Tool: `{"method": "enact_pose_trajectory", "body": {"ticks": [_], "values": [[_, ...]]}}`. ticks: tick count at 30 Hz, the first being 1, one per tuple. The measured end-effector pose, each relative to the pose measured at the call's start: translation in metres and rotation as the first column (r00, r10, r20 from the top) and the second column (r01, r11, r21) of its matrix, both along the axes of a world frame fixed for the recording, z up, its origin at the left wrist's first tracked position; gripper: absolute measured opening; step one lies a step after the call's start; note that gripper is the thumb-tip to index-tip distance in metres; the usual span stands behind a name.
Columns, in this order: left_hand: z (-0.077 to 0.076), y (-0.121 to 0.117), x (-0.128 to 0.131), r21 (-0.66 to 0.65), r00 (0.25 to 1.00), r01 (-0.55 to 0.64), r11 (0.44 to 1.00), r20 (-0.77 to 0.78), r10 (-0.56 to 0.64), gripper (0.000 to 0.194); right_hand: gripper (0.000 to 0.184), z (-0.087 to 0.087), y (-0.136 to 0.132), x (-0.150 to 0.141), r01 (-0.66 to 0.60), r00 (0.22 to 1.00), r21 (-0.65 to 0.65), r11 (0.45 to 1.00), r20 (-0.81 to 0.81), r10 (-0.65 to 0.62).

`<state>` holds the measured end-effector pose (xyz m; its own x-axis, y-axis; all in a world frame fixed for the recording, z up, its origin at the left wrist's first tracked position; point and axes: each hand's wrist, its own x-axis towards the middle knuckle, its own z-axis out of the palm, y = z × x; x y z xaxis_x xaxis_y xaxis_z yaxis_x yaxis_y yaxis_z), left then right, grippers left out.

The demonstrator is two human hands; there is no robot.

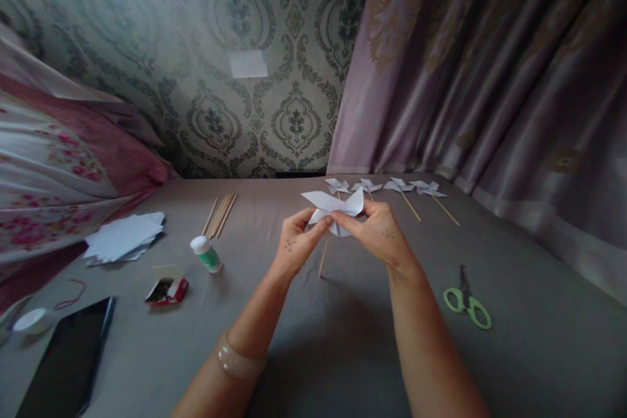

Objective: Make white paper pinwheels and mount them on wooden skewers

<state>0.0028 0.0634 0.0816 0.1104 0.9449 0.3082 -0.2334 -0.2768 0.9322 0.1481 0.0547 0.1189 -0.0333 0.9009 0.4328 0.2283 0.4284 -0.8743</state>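
Observation:
Both my hands hold a white paper pinwheel (330, 201) above the middle of the table. My left hand (298, 241) grips its left side and my right hand (379, 232) its right side, with the two thumbs meeting near the centre. Below the paper a thin wooden stick (324, 258) slants down; whether it is joined to the pinwheel is hidden behind the paper and thumbs. Several pinwheels on sticks (399, 186) lie in a row at the table's back, beyond my right hand.
On the left are wooden sticks (223, 215), a glue stick (206, 255), a small red box (166, 290) of dark bits, stacked white paper (125, 237), a phone (68, 359) and a white roll or lid (33, 321). Green-handled scissors (466, 304) lie right. Curtains (441, 78) border the table.

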Motion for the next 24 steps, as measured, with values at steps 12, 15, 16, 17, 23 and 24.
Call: {"method": "enact_pose_trajectory", "body": {"ticks": [12,15,16,17,23,24], "values": [[0.011,-0.004,-0.006,-0.007,0.998,0.059,0.998,-0.014,-0.059,0.032,0.024,0.001,-0.001,-0.001,-0.041,0.999,-0.047,0.998,-0.028,0.04],[0.01,-0.003,-0.007,-0.032,0.999,0.033,0.999,-0.021,-0.034,0.032,0.024,-0.001,0.0,-0.001,-0.06,0.997,-0.069,0.996,-0.045,0.057],[0.01,-0.003,-0.007,-0.043,0.999,0.022,0.999,-0.028,-0.023,0.032,0.023,-0.001,0.0,-0.001,-0.068,0.997,-0.07,0.995,-0.043,0.065],[0.01,-0.003,-0.008,-0.051,0.999,0.014,0.999,-0.032,-0.016,0.032,0.022,-0.001,0.0,-0.001,-0.073,0.997,-0.069,0.995,-0.041,0.07],[0.012,-0.006,-0.007,-0.05,0.999,0.024,0.998,-0.032,-0.025,0.03,0.018,0.002,-0.002,0.001,-0.079,0.996,-0.057,0.995,-0.04,0.076],[0.012,-0.006,-0.007,-0.048,0.999,0.026,0.999,-0.039,-0.027,0.03,0.018,0.002,-0.003,0.001,-0.084,0.996,-0.061,0.995,-0.044,0.081]]}}
